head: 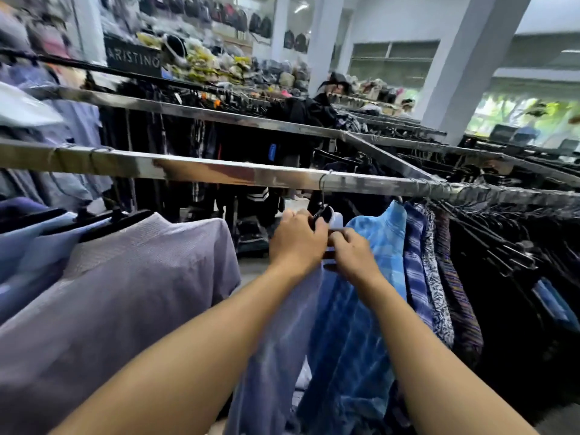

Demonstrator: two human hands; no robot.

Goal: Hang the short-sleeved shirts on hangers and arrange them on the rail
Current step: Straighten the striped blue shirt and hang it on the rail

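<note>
A long metal rail (219, 171) runs across the shop. At its left hangs a pale lilac shirt (125, 293), and at its right a packed row of dark garments (502, 277). Between them a blue shirt (354, 324) with a washed pattern hangs from the rail on a black hanger (323, 215). The left hand (296, 243) curls its fingers round the hanger's neck just under the hook. The right hand (354, 255), touching the left, pinches the blue shirt at its collar.

Steel rail (204, 171) — hanger (323, 213) hooked on, shirts (417, 246) hanging
</note>
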